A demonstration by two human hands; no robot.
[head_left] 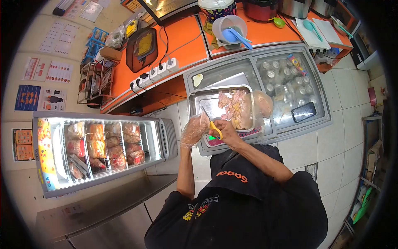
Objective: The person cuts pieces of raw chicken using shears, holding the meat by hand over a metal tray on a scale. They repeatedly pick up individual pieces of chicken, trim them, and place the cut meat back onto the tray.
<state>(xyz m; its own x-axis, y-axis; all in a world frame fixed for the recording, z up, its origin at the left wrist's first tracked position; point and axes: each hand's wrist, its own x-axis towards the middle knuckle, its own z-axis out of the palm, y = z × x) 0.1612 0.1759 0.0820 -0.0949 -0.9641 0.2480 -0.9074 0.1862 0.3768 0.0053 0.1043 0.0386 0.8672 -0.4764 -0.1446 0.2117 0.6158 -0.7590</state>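
Note:
My left hand (195, 129), in a clear plastic glove, is closed at the near left corner of a metal tray (200, 99); what it holds, if anything, is hidden. My bare right hand (225, 130) grips yellow-handled scissors (216, 130), whose blades point up and left beside the gloved fingers. Pieces of pale pink meat (237, 106) lie in the middle and right of the tray. A clear plastic bag (262, 103) with pale contents sits at the tray's right edge. Under the near edge shows a scale (214, 141) with a green display.
The tray rests on a glass-topped chest freezer (286, 120) holding cans (270, 74); a phone (304, 112) lies on its right side. Behind are an orange counter (186, 35), power sockets (162, 68) and a clear container (229, 29). A lit display fridge (103, 151) is at left.

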